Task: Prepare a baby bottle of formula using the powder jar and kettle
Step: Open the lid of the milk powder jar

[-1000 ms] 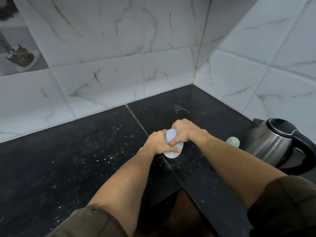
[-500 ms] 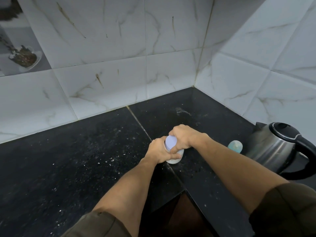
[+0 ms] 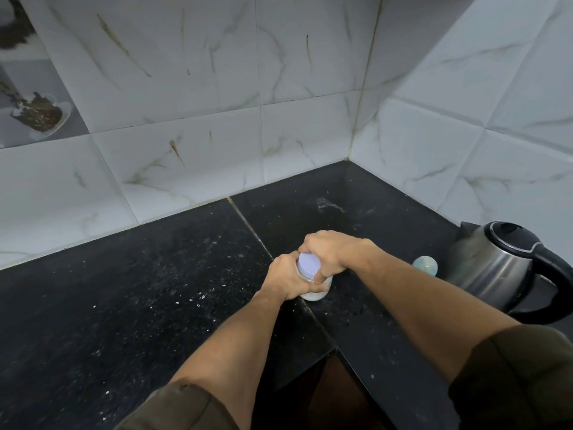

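Head view: the powder jar [image 3: 314, 290] stands on the black bench [image 3: 124, 290], left hand [image 3: 286, 279] wrapped round its body, right hand [image 3: 330, 254] clamped on its lid [image 3: 308, 264]; baby bottle [image 3: 425, 265] beside the kettle [image 3: 496, 268], right

I can read no words, brands or numbers here. The lid [image 3: 311, 264] is plain pale violet, what shows of the jar [image 3: 317, 295] bears no label, the kettle [image 3: 493, 268] is bare steel and black, and the wall tiles [image 3: 186, 88] carry only marble veins.
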`<action>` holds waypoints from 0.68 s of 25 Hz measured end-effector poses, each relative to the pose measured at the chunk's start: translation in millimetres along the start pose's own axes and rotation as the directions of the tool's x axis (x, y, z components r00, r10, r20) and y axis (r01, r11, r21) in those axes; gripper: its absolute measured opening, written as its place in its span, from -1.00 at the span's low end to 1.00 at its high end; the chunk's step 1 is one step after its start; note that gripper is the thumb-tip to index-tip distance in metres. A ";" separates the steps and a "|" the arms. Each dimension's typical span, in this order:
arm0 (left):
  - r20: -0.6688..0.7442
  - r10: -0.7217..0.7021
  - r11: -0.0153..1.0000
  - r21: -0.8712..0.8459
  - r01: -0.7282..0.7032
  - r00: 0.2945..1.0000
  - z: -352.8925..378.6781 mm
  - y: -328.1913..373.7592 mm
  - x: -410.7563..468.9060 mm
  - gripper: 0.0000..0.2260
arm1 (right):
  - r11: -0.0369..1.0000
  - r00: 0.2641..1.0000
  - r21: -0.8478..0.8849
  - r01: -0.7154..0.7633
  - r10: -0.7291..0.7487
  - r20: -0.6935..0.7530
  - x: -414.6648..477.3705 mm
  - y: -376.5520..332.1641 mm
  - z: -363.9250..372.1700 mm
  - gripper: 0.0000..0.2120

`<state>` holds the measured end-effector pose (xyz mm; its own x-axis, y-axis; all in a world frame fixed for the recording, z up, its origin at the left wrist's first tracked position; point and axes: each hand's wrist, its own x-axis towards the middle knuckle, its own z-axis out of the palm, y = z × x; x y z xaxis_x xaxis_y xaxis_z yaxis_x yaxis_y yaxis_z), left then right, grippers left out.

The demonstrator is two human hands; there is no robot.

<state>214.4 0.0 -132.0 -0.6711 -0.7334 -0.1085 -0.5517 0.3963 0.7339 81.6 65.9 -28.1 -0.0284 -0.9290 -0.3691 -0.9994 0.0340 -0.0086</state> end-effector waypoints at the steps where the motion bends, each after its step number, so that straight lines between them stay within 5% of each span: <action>1: -0.011 -0.009 1.000 -0.018 0.008 1.000 0.3 -0.6 -1.2 -0.28 | 1.000 1.000 -0.019 0.021 -0.021 0.006 -0.9 -0.5 0.1 -0.43; 6: -0.009 -0.019 0.999 -0.032 0.018 1.000 -0.9 0.2 -2.2 -0.22 | 0.992 0.993 -0.044 0.115 -0.114 0.013 -6.0 -1.1 0.0 -0.38; 13: 0.066 -0.019 0.999 0.036 0.017 0.998 -10.9 7.5 1.6 -0.34 | 0.936 0.944 0.143 -0.321 0.328 -0.032 -0.1 1.6 8.1 -0.36; 17: 0.062 0.001 0.999 0.032 -0.003 0.998 -10.0 3.7 4.2 -0.32 | 0.980 0.983 0.080 -0.185 0.183 0.023 -2.1 2.6 -1.3 -0.55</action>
<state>214.5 -7.1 -123.0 -0.7010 -0.6974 -0.1492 -0.5654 0.4161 0.7122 79.1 67.5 -26.2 -0.2107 -0.8983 -0.3855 -0.9721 0.2342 -0.0144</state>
